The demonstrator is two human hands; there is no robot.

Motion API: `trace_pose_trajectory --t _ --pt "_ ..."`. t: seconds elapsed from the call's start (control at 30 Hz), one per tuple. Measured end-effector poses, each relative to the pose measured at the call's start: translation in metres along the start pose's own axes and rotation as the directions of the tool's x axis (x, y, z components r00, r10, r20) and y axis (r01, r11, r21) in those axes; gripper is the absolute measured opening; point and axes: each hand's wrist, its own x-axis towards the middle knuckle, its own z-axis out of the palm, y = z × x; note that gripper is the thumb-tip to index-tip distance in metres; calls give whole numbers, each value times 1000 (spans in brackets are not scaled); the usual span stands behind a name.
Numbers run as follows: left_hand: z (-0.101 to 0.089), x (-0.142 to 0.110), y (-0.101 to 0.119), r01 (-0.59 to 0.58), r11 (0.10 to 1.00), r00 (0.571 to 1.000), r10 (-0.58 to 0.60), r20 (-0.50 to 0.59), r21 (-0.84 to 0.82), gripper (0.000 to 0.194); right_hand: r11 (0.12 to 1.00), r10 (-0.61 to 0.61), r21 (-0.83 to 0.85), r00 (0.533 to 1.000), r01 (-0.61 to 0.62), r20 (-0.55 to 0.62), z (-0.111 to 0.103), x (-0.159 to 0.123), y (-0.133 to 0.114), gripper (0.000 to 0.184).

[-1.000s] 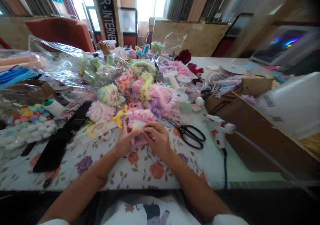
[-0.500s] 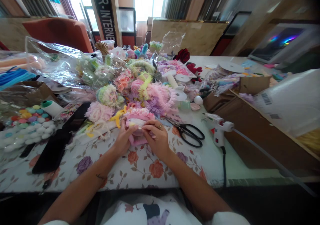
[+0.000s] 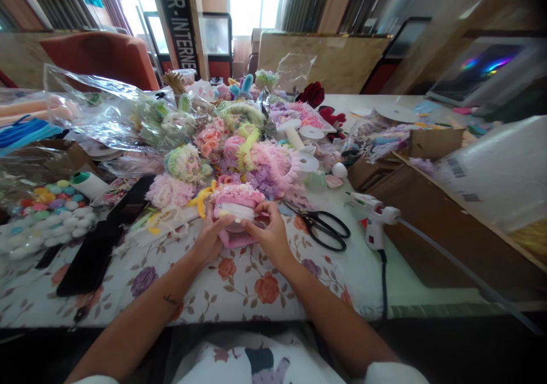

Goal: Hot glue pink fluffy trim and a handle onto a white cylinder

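Observation:
Between my two hands is a small pink and white fluffy craft piece (image 3: pixel 238 199), with a frilly pink top, a pale band across its middle and a pink loop below. My left hand (image 3: pixel 210 236) grips its left side, thumb pressed on the pale front. On the right side, my right hand (image 3: pixel 271 233) holds it with the thumb near the other thumb and the fingers curled behind the edge. A tiny pale bit shows by the thumb tips, too small to name. Just behind lies a yellow fuzzy strip (image 3: pixel 202 200).
Black-handled scissors (image 3: pixel 327 229) lie right of my hands, and a white glue gun (image 3: pixel 374 219) with its cord stands beyond them. A cardboard box (image 3: pixel 427 219) fills the right. Behind is a heap of fluffy yarn pieces (image 3: pixel 273 164). A black phone (image 3: pixel 88 264) and pompoms (image 3: pixel 51 219) lie left.
My right hand has shifted from a fingertip pinch at the front to a wider hold on the right side, baring more of the pale band. My left hand stays nearly in place.

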Motion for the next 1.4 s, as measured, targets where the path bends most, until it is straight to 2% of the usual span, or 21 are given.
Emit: trace_pose_trajectory --t 0.13,0.23,0.33,0.4,0.57,0.7,0.8,0.9,1.0,1.17,1.27,1.4 --pt "2 -2 3 -52 998 998 51 31 32 61 950 162 249 978 -190 130 2 1 7 57" --pt "1 -2 3 -76 996 996 73 58 48 64 873 215 388 948 -294 235 5 2 11 64" --pt "1 -2 3 -66 997 996 63 57 50 69 825 217 450 926 -343 308 7 2 14 64" --pt "1 -2 2 -53 997 998 51 48 49 72 828 224 441 925 -346 307 8 1 13 63" --pt "-2 1 5 -27 999 999 26 41 27 77 867 161 419 946 -271 281 8 -2 7 60" --pt "-9 5 11 46 998 996 -48 77 35 68 936 -20 345 970 -67 243 2 -3 4 61" --pt "-19 8 13 82 988 988 -97 118 127 59 972 -123 228 959 63 257 -7 -2 4 63" --pt "-28 9 11 30 964 991 -64 121 263 53 985 -150 125 946 118 289 -18 2 5 69" --pt "-29 8 10 -92 922 993 54 109 376 62 985 -170 63 934 158 313 -26 6 5 72" --pt "-12 4 20 -187 835 982 177 69 518 72 984 -178 56 922 169 343 -32 10 7 70" --pt "-6 3 25 -184 823 981 186 53 537 72 984 -179 54 923 170 342 -33 12 8 72" --pt "-12 5 21 -121 859 992 121 32 498 78 988 -153 37 929 149 338 -33 11 8 72"
